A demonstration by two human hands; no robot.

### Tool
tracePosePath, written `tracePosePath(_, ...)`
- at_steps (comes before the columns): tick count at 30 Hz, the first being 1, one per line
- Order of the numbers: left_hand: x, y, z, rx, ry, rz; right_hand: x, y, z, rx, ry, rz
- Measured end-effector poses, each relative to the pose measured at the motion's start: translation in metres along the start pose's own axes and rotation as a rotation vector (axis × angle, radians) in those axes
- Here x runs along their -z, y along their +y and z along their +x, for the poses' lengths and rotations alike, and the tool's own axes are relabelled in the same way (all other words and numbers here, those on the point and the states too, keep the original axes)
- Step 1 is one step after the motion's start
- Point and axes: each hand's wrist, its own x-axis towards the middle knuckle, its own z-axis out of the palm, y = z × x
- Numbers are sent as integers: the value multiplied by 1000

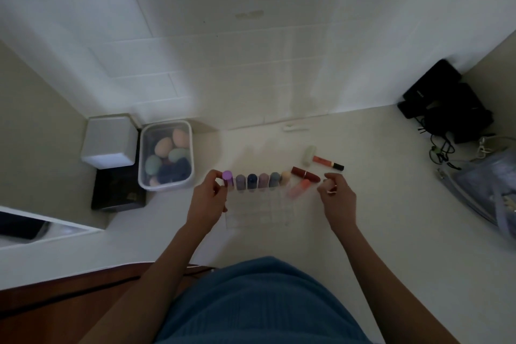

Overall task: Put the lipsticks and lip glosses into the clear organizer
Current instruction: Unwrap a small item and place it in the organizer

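The clear organizer [259, 216] sits on the white counter in front of me, with several lipsticks standing in its far row. My left hand [208, 198] pinches the purple-capped lipstick [227, 177] at the row's left end. A coral lip gloss [298, 188] leans at the row's right end. My right hand [336, 191] hovers right of the organizer, fingers curled, nothing visibly held. On the counter beyond lie a dark red lipstick [305, 174], an orange lip gloss with a black cap [328, 162] and a pale tube [308, 155].
A clear box of makeup sponges [166, 160] stands left of the organizer, beside a white box [110, 140] and a black box [118, 193]. Black items with cables [444, 100] and a clear pouch [485, 190] are at the right. A tiled wall rises behind.
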Motion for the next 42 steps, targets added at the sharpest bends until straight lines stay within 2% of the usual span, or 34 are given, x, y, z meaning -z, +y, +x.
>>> tracePosePath(11,2,-3,-1,8,-37,62,-10,-2,-5,78,-48,-76)
tracePosePath(20,0,-8,-2,81,-76,50,-11,6,-15,81,-185,-70)
tracePosePath(22,0,-8,-2,77,-79,52,-9,4,-15,85,-132,-55)
tracePosePath(26,0,-7,-3,76,-73,38,1,-14,-6,174,103,10)
tracePosePath(34,1,-1,-6,126,-51,-18,1,-59,43,232,136,66)
tracePosePath(37,1,2,-7,157,-48,-50,-11,-74,65,303,84,-39)
tracePosePath(42,9,0,-5,225,38,-116,-33,-83,104,382,-80,-439)
